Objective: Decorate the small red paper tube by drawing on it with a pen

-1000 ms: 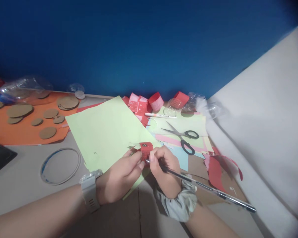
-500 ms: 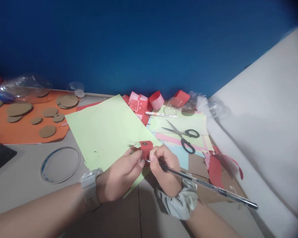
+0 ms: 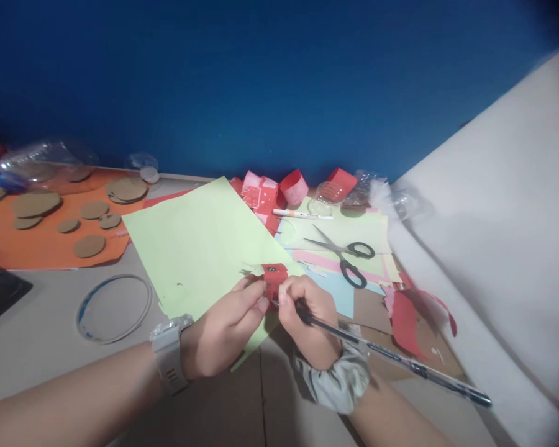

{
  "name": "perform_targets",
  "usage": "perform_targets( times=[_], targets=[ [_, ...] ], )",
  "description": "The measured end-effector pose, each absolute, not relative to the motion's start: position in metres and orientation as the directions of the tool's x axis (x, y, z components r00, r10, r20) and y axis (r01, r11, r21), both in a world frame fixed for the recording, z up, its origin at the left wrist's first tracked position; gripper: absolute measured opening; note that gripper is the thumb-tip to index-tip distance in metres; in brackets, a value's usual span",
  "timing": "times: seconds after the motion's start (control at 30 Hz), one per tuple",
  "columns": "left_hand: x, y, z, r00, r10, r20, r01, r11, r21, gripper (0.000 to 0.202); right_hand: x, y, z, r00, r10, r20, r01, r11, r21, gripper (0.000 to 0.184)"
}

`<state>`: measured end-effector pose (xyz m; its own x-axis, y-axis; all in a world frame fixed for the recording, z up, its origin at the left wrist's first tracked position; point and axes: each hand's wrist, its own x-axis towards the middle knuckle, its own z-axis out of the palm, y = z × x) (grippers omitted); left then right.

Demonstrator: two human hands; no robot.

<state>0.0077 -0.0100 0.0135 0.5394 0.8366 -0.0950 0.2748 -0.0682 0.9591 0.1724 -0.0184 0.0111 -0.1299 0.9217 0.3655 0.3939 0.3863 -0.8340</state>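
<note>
A small red paper piece (image 3: 274, 279) with black drawn marks is held up between my two hands. My left hand (image 3: 228, 326) pinches its left side, fingers closed. My right hand (image 3: 310, 316) grips a long dark pen (image 3: 395, 357), its tip at the lower edge of the red paper and its back end pointing down to the right. Fingers partly hide the tip. Beneath the hands lies a large pale green sheet (image 3: 205, 242). Scissors (image 3: 342, 254) with black handles lie spread to the right.
An orange sheet (image 3: 0, 242) bears several cardboard discs (image 3: 89, 246). A tape ring (image 3: 114, 308) lies at left. Behind are a white marker (image 3: 302, 214), a red paper ring (image 3: 293, 188) and clear plastic pieces (image 3: 330, 194). Red paper scraps (image 3: 405, 323) lie right. A blue wall (image 3: 261, 87) stands behind.
The pen's back end has swung slightly down and to the right, and my right hand has shifted a little left. My left hand and the red paper stay almost in place.
</note>
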Motion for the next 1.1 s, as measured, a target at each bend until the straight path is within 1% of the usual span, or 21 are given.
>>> perform_targets(
  times=[0.17, 0.33, 0.47, 0.63, 0.7, 0.9, 1.1],
  targets=[
    [0.0096, -0.0076, 0.0183, 0.556, 0.831, -0.036, 0.2, -0.091, 0.976, 0.023, 0.1717, -0.019, 0.0079, -0.086, 0.93, 0.357, 0.375, 0.362, -0.853, 0.021],
    [0.0086, -0.0078, 0.0143, 0.529, 0.844, -0.084, 0.263, -0.069, 0.962, 0.023, 0.1729, -0.0182, 0.0085, -0.123, 0.922, 0.366, 0.404, 0.384, -0.83, 0.024],
    [0.0076, -0.009, 0.0119, 0.527, 0.846, -0.083, 0.272, -0.075, 0.959, 0.023, 0.1741, -0.0177, 0.0086, -0.171, 0.908, 0.382, 0.386, 0.419, -0.822, 0.025],
    [0.0082, -0.0081, 0.0149, 0.538, 0.839, -0.082, 0.273, -0.081, 0.959, 0.023, 0.173, -0.0187, 0.0076, -0.103, 0.927, 0.36, 0.407, 0.369, -0.835, 0.021],
    [0.0086, -0.0078, 0.016, 0.533, 0.842, -0.082, 0.276, -0.081, 0.958, 0.023, 0.1724, -0.0184, 0.0089, -0.104, 0.926, 0.363, 0.417, 0.372, -0.829, 0.022],
    [0.0083, -0.0069, 0.0182, 0.54, 0.837, -0.088, 0.288, -0.086, 0.954, 0.024, 0.1736, -0.0158, 0.0142, -0.209, 0.905, 0.371, 0.43, 0.426, -0.796, 0.026],
    [0.0077, -0.0074, 0.016, 0.545, 0.835, -0.081, 0.254, -0.073, 0.964, 0.025, 0.1747, -0.018, 0.0097, -0.163, 0.923, 0.35, 0.42, 0.386, -0.821, 0.023]
  ],
)
